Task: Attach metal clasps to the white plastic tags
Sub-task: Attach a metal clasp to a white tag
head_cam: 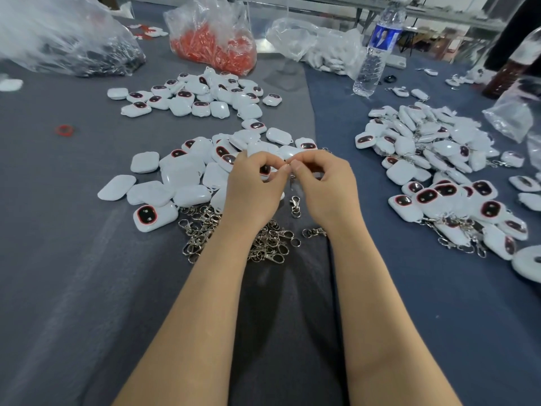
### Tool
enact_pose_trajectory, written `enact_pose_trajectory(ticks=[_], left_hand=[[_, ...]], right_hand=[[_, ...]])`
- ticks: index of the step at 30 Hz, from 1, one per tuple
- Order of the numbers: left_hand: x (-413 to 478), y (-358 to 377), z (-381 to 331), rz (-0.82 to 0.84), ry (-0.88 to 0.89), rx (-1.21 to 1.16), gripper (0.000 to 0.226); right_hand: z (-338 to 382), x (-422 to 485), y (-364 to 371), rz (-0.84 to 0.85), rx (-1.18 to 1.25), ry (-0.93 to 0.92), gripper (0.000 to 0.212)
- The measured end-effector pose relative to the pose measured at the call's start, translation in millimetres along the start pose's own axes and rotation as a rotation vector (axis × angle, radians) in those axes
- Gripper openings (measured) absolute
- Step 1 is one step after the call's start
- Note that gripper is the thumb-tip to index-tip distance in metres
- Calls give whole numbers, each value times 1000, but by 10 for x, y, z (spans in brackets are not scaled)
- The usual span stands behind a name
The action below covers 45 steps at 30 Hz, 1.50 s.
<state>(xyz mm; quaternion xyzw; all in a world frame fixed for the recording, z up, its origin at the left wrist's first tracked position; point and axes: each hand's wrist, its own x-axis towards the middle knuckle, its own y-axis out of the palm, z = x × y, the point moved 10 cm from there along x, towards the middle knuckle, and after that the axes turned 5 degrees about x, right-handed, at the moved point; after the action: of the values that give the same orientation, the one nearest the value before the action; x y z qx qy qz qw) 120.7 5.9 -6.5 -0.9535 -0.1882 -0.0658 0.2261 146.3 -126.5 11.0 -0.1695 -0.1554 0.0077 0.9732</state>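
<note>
Both hands hovered above the desk (87,259). The left hand (254,187) gripped a white tag (265,170); the right hand (325,187) pinched a metal clasp (292,179).

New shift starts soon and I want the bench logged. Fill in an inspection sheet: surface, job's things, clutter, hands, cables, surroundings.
Surface: grey cloth, with a bluer cloth on the right.
Job's things: bare tags piled ahead; loose clasps heaped near the wrists; finished tags with clasps piled on the right.
Clutter: bag of red pieces, clear bags, water bottle, red ring.
Hands: left hand grips a held tag; right hand pinches what looks like a clasp against it, mostly hidden.
Cables: nothing seen.
Surroundings: metal frame behind the table.
</note>
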Motion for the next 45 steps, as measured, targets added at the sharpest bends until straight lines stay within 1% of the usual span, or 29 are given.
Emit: enact_pose_trajectory(ticks=[5, 8, 11, 15, 19, 22, 25, 29, 35, 39, 45], left_hand=[[-7, -63, -17, -66, 18, 1, 6], [-9, -80, -12, -85, 10, -66, 7], [-12, -93, -39, -95, 15, -74, 7], [-29, -76, -42, -99, 37, -41, 6], [-41, -74, -72, -118, 83, 15, 8], [-50, -72, -120, -119, 129, 83, 10], [-67, -56, -128, -118, 142, 97, 11], [-71, -97, -126, -151, 137, 59, 11], [-47, -92, -127, -131, 130, 25, 7], [-48, -78, -136, -123, 149, 56, 9], [-47, -56, -98, -107, 121, 65, 7]], right_hand=[[-52, 16, -75, -59, 51, 42, 18], [-49, 5, -37, -31, 67, 42, 16], [-43, -3, 3, -20, 66, 46, 12], [-19, -8, -10, -41, 55, 32, 17], [15, -28, 20, -34, -33, -8, 11], [11, -32, 56, -17, -58, -17, 10], [29, -40, 46, -30, 1, -23, 11], [68, -58, 51, -31, 97, -34, 15], [62, -64, 20, -72, 126, -26, 17], [67, -67, -2, -98, 131, -33, 17], [54, -63, -37, -124, 123, -25, 15]])
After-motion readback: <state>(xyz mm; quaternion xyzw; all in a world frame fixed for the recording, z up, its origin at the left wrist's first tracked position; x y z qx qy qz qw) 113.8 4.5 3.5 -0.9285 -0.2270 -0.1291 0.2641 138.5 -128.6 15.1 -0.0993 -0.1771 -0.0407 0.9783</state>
